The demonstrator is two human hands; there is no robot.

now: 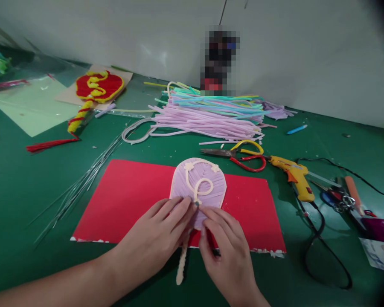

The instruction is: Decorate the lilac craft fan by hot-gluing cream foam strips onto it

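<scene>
A lilac hand fan [208, 168] made of pipe cleaners lies on a red board [134, 187]. A cream pipe cleaner [206, 181] curls over its face in a loop, with small cream flowers near the top edge. My left hand [156, 230] reaches over the fan's lower left, fingertips pinched at the base of the loop. From the right, my right hand [227, 243] meets it there, its fingers closed on the same spot. A small dark dot shows between the fingertips. Below, the twisted cream handle [181, 266] extends past the board.
Bundles of lilac and teal pipe cleaners [205, 117] lie at the back. Scissors [248, 155], a yellow glue gun [294, 175] with its cord, and a blue pen [296, 129] are to the right. Left are thin wires [83, 175] and a red-yellow fan [99, 87].
</scene>
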